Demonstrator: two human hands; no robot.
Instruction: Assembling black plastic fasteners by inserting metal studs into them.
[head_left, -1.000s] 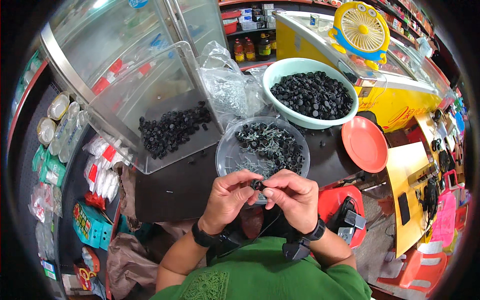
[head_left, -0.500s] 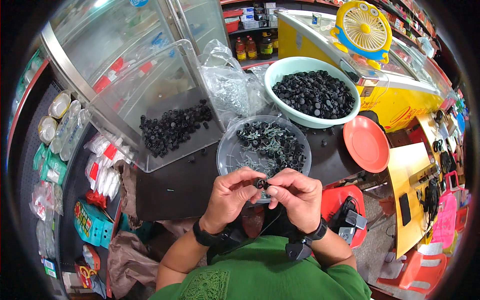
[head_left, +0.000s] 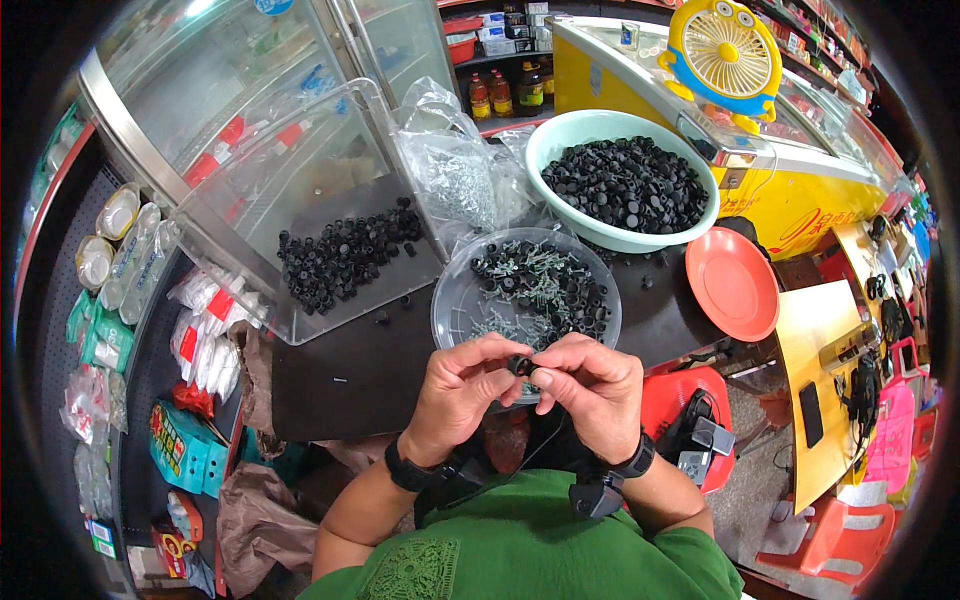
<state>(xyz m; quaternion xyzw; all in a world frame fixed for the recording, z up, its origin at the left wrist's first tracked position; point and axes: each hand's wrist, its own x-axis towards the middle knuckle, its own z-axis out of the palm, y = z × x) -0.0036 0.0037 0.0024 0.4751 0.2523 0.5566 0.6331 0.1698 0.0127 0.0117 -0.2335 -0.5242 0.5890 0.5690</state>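
A small round black plastic cap is pinched between the thumb and index finger of my left hand. My right hand is closed in a pinch against the cap's right side; whatever its fingertips hold is too small to make out. Both hands are over the near rim of a clear round plastic tub. Inside that tub lie black caps and a pile of silvery screws. Behind it stands a pale green basin heaped with black caps.
A clear plastic bin lies to the left with more caps. A bag of screws leans beside it. A red plate is at the right of the dark table. A red stool stands nearby.
The cap has turned slightly between my fingertips. Both hands stay in nearly the same place, and the whole view has shifted a little.
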